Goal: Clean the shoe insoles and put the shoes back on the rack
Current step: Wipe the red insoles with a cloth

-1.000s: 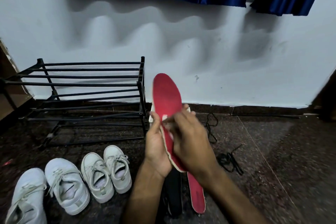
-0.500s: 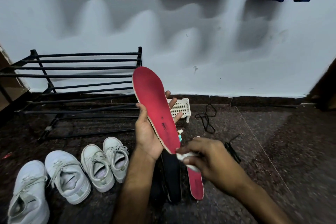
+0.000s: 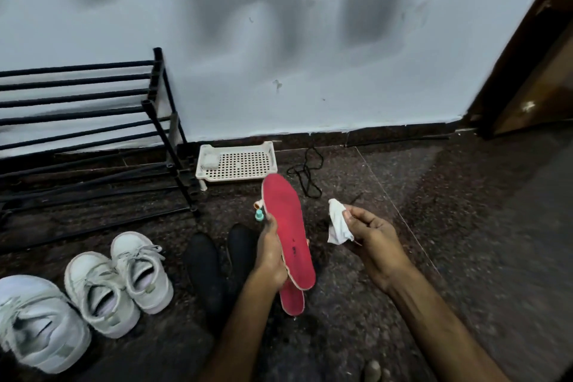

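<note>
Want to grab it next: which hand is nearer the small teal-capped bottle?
Left. The left hand, holding the red insole, is just right of the bottle; the right hand, pinching the white cloth, is farther right, beyond the insole.

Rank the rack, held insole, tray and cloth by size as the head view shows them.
1. rack
2. held insole, unsure: it is nearer the camera than the tray
3. tray
4. cloth

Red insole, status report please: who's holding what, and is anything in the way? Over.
Left hand grips red insole. Right hand pinches white cloth, apart from the insole. Nothing between them; second insole lies on floor beneath.
</note>
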Motion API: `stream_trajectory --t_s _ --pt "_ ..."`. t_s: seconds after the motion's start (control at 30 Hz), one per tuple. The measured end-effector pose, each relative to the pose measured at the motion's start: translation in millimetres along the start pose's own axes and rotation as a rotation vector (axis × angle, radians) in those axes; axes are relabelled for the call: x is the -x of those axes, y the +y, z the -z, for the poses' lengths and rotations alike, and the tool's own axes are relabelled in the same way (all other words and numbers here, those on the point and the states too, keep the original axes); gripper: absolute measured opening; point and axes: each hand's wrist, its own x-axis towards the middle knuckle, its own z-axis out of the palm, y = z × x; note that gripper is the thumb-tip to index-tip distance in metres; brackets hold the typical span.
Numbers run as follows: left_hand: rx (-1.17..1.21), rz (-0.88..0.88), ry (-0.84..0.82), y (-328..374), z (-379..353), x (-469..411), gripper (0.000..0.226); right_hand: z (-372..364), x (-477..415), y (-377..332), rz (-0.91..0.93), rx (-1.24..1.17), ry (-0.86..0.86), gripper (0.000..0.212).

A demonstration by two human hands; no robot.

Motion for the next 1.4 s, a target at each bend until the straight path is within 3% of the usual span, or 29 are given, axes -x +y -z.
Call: stream_trajectory --t_s 0.17,0.27,0.43,0.63,0.73,0.8,0.87,0.93,1.03,1.17,1.4 --pt "-0.323 -0.016 0.049 -69.9 -1.5 -47.9 0.03 36.3 -29.5 23.6 -0.08 -0.017 0.121 0.016" --pt "-0.466 -0.018 0.067 -98.3 5.5 -80.0 0.033 53.9 -48.6 37.4 -0.094 -0.041 0.196 0.018" --pt "-0.51 0.044 0.048 -132.9 14.1 -116.8 0.041 64.4 -68.0 63.8 -0.107 -0.049 0.31 0.02" --pt "-0.653 0.02 -0.032 -157.3 13.7 -136.7 0.057 66.1 -73.4 87.6 -0.203 -0.158 0.323 0.027" --pt "-0.841 -0.061 -0.056 -158.1 10.8 -133.1 0.059 69.2 -72.7 93.7 -0.229 -0.127 0.256 0.01" --pt "-1.023 -0.127 -0.042 -144.6 4.8 -126.2 0.071 68.3 -74.1 97.6 -0.217 -0.145 0.239 0.018" --pt "-1.133 -0.173 0.05 -123.2 -2.6 -114.7 0.07 63.9 -75.5 98.0 -0.205 -0.101 0.245 0.031" --pt "-1.028 -0.234 0.033 -95.4 -4.7 -100.8 0.052 56.8 -75.1 95.9 -0.207 -0.049 0.227 0.035" --pt "-0.704 -0.162 -0.18 -53.6 -7.4 -72.6 0.031 41.3 -69.4 86.5 -0.212 0.019 0.141 0.023" --pt "-0.689 -0.222 -0.254 -6.8 0.1 -35.6 0.032 17.2 -56.4 72.4 -0.158 0.162 0.033 0.02" --pt "-0.622 -0.36 -0.19 36.6 23.0 12.8 0.015 -28.6 -24.5 52.6 -0.094 0.305 -0.163 0.015"
